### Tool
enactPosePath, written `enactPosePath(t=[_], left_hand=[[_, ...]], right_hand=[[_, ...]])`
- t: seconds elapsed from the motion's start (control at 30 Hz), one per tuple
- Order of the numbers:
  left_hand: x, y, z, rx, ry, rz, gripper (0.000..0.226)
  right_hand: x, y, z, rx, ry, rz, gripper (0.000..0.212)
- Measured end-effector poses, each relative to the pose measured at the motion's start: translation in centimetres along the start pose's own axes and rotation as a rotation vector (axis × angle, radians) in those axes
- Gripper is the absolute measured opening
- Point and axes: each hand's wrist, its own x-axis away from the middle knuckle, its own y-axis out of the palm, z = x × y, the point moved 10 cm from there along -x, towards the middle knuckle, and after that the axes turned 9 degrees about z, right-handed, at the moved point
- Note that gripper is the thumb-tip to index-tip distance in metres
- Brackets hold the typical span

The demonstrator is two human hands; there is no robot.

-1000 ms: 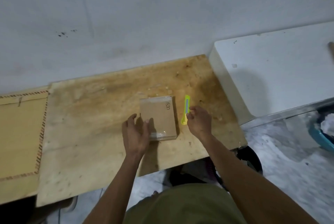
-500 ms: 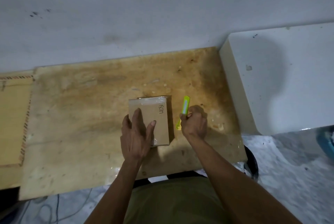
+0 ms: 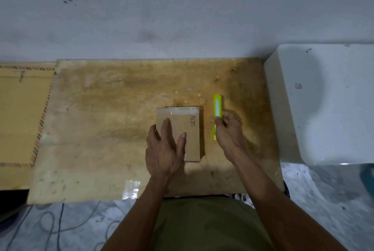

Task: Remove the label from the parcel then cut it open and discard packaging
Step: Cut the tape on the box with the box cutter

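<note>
Two hands are at work over the surface (image 3: 97, 121), and the fingers tell most of it. The left hand's (image 3: 164, 149) fingers (image 3: 167, 127) lie straight and spread, flat on top of the parcel (image 3: 189, 129), pressing down on its near left part; the thumb points forward along the cardboard. The right hand's (image 3: 227, 129) fingers (image 3: 218, 122) are curled, pinching the cutter (image 3: 217, 113) about midway along its length. The yellow-green cutter lies lengthwise, pointing away from the person, just beside the parcel's right edge and apart from it. Whether it rests on the wood or is lifted clear I cannot tell.

Both forearms reach forward from the bottom of the view, bare, converging slightly toward the parcel, the left wrist straight, the right wrist bent a little inward.

The parcel is a small brown cardboard box, lying flat near the middle of the surface, a bit right of centre. Clear tape shines along its far edge and near corner, and a handwritten word runs down its right side.

The surface is a stained plywood sheet set against a pale wall (image 3: 182, 7). A white block (image 3: 327, 105) stands at its right end, a yellow board (image 3: 20, 119) at its left. A scrap of clear film (image 3: 131, 189) lies at the near edge. Cables (image 3: 56, 224) trail over the floor below.
</note>
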Motion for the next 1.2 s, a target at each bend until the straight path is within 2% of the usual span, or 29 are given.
enactPosePath(t=[0.13, 0.27, 0.33, 0.4, 0.47, 0.63, 0.83, 0.9, 1.0, 1.2], left_hand=[[0.0, 0.2, -0.3, -0.016, -0.016, 0.006, 0.064], [0.2, 0.2, -0.2, -0.024, -0.020, 0.017, 0.065], [0.2, 0.1, -0.1, -0.026, -0.021, 0.018, 0.065], [0.2, 0.1, -0.1, -0.028, -0.022, 0.017, 0.065], [0.2, 0.1, -0.1, -0.031, -0.021, 0.019, 0.065], [0.2, 0.3, -0.2, -0.036, -0.031, 0.012, 0.065], [0.2, 0.4, -0.2, -0.032, -0.012, 0.011, 0.067], [0.2, 0.2, -0.2, -0.034, -0.020, 0.014, 0.066], [0.2, 0.1, -0.2, -0.035, -0.022, 0.016, 0.067], [0.1, 0.3, -0.4, -0.032, -0.018, 0.012, 0.068]], right_hand=[[0.7, 1.7, -2.3, -0.229, 0.065, -0.171, 0.023], [2.1, 4.4, -5.1, -0.458, 0.175, -0.443, 0.032], [2.6, 5.5, -5.9, -0.488, 0.172, -0.563, 0.040], [2.7, 5.9, -6.4, -0.429, 0.106, -0.629, 0.045], [2.3, 5.6, -6.5, -0.330, 0.029, -0.610, 0.044], [1.4, 4.2, -6.8, -0.192, -0.082, -0.514, 0.021], [0.6, 3.8, -7.0, 0.087, -0.297, -0.488, 0.028], [0.5, 4.0, -7.5, 0.155, -0.360, -0.485, 0.023], [0.8, 4.5, -9.3, 0.294, -0.567, -0.468, 0.012], [2.6, 7.4, -11.6, 0.637, -0.921, -0.573, 0.035]])
